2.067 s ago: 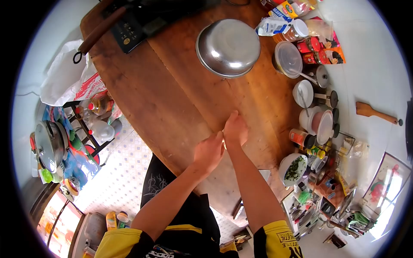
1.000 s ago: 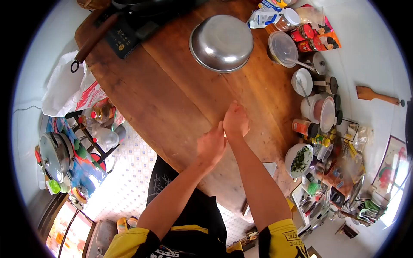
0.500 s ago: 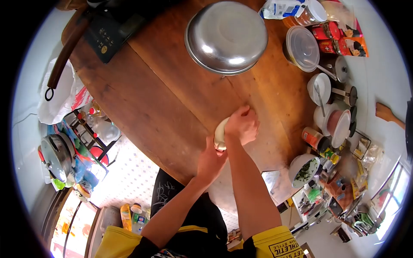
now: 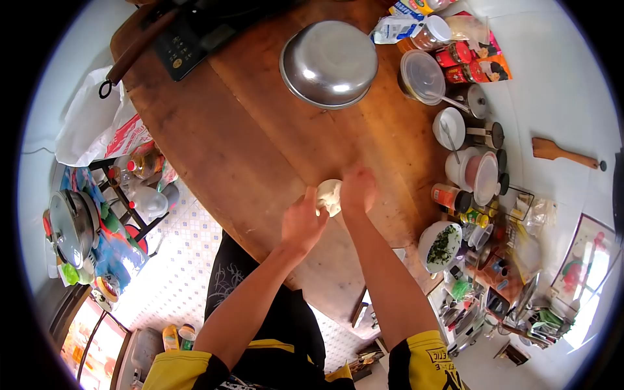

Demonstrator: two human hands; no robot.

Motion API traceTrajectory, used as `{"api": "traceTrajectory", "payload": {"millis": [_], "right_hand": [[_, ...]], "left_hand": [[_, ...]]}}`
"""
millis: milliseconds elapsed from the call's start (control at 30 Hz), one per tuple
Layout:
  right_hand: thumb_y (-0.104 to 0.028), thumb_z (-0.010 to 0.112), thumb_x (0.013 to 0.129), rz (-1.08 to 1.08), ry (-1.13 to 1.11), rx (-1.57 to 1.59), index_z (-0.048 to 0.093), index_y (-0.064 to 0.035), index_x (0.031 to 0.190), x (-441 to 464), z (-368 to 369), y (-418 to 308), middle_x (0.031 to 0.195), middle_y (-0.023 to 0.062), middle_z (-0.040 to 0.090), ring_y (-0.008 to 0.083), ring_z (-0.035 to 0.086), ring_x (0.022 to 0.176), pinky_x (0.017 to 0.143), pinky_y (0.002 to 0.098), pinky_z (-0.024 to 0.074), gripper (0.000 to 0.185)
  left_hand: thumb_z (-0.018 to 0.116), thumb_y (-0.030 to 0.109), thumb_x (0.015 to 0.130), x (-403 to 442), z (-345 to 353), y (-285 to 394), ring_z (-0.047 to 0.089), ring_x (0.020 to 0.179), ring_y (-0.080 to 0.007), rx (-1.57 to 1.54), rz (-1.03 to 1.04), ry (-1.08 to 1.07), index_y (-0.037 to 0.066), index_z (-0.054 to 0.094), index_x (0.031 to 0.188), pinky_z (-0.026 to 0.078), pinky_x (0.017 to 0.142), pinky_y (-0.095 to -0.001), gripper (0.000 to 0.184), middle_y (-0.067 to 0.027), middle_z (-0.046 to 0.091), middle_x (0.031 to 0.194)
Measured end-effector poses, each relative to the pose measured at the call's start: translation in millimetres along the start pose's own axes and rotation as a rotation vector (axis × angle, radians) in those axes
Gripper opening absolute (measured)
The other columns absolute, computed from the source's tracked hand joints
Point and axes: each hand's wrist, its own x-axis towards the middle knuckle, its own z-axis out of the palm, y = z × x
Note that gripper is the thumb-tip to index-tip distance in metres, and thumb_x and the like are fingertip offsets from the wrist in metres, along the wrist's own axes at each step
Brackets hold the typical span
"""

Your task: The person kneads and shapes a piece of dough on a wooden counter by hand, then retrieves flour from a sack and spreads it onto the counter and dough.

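in the head view, the left hand (image 4: 303,223) has thumb and forefinger slightly apart, touching the left edge of the pale dough (image 4: 330,196) on the wooden surface (image 4: 218,136). the right hand (image 4: 358,190) is blurred beside its right edge, fingers curled; their grip cannot be told. a metal bowl (image 4: 329,64) lies upside down; one white bowl (image 4: 425,247) holds chopped greens (image 4: 444,246), another (image 4: 457,122) a spoon (image 4: 450,138).

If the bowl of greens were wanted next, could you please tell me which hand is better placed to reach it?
Probably the right hand: it is nearer the bowl of greens, on that side of the dough, while the left hand is on the far side.
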Motion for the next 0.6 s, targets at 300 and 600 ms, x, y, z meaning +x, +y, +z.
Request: {"api": "traceTrajectory", "payload": {"millis": [300,600], "right_hand": [[-0.035,0.045,0.096,-0.329,0.035,-0.218,0.06,-0.0074,0.088,-17.2,14.9,-7.8,0.095,0.0114,0.065,0.0361,0.063,0.088,0.068,0.0524,0.0509,0.032],[-0.026,0.048,0.094,-0.104,0.346,-0.155,0.059,-0.0093,0.075,-0.8,41.6,-18.9,0.075,0.0096,0.065,0.0365,0.063,0.066,0.058,0.0515,0.0496,0.028]], "left_hand": [[0.067,0.022,0.087,-12.6,-15.4,2.5,0.066,0.08,-0.0373,0.119,0.015,-0.089,-0.001,0.042,0.128,0.054,0.066,-0.0445,0.054,-0.0191,0.066,0.094],[0.069,0.028,0.088,-8.0,24.4,-2.1,0.066,0.078,-0.043,-0.275,-0.334,-0.172,0.001,0.032,0.128,0.053,0.067,-0.0484,0.061,-0.0204,0.068,0.078]]}}
